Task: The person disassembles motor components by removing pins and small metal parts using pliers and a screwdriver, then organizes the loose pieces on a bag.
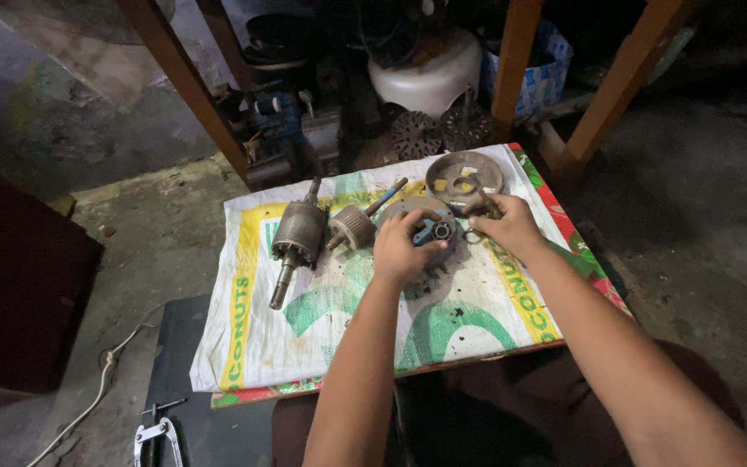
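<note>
Near the middle of the frame, slightly right and above centre, the person's left hand rests on a round grey metal motor cover lying on a printed woven sack that is spread over a low board. The fingers curl over the left and upper edge of the cover, clasping it, so the disc sits under and just right of the palm, with its central bearing hole and a blue piece showing between the two hands. The right hand is just right of the cover, fingers pinched around a small dark tool whose tip points up and left towards the cover's rim; whether the tip touches the cover cannot be told. Just above both hands, in the upper centre-right, lies a second round metal plate with cut-outs. To the left of the hands, well clear of them, lie a small ribbed rotor on a shaft and, further left, a larger armature with a long shaft pointing to the lower left. At the bottom left of the frame, on the floor, a metal puller tool lies beside a pale cable.
</note>
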